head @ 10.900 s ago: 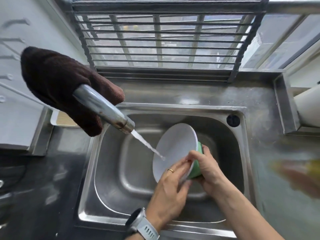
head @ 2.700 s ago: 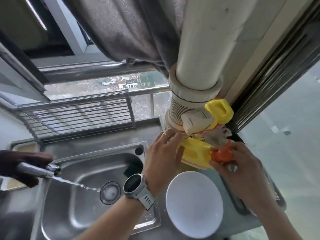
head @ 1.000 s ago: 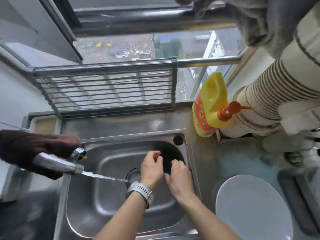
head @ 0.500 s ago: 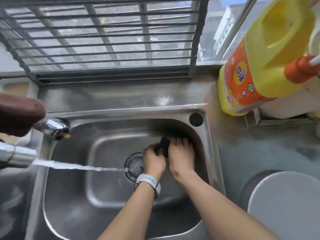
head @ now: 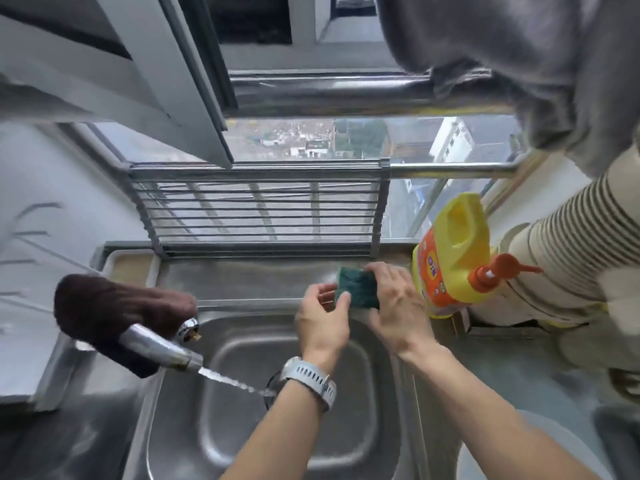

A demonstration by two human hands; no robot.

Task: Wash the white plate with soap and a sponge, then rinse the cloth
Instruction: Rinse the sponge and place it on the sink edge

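Above sink (head: 180, 403) rim, beside soap (head: 450, 261): sponge (head: 356, 287) pinched between right hand (head: 394, 306) and left hand (head: 322, 320), both closed on it. Plate (head: 540, 452) well apart, lower right, barely visible. Best kept flat, scouring face up, under pump nozzle; one short press enough.

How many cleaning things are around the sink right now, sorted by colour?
Green: 1, the sponge held by both the left hand and the right hand
Yellow: 1, the soap bottle with an orange pump
Brown: 1, the cloth draped over the tap
White: 1, the plate, at the lower right edge
Total: 4
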